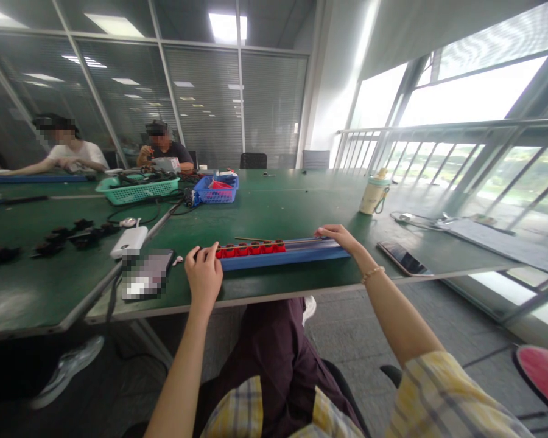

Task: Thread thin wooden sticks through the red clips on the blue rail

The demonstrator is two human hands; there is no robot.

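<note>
A long, narrow blue tray [283, 261] lies crosswise on the green table [278, 213] at twelve o'clock from the wearer, near the table edge. A row of red blocks [254, 248] with dark centres fills its left part; the right part shows a pale, smooth inside. A thin tan strip [296, 241] runs lengthwise over the blocks towards the right hand [340, 237]. The left hand [204, 272] is at the tray's left end, fingers bent and slightly spread, the index tip by the first block. The right hand's fingers are drawn together at the tray's far rim near its right end; whether they pinch the strip, I cannot tell. At eleven, a teal latticed plastic basket [139, 193] holds tangled dark items, and right of it a blue-violet basket [220, 195] holds red and blue pieces. A cream bottle [373, 194] with a looped green strap stands at one. A dark phone [404, 258] lies between one and two; another phone [148, 275] lies between ten and eleven, near a white earbud [178, 260] and a rounded white box [129, 242]. Jagged black parts [80, 236] are scattered at ten. A metal-edged seam [139, 243] and dark cables [150, 213] lie between these parts and the tray. Two people sit across the table, one [75, 152] between ten and eleven, one [167, 152] at eleven.
</note>
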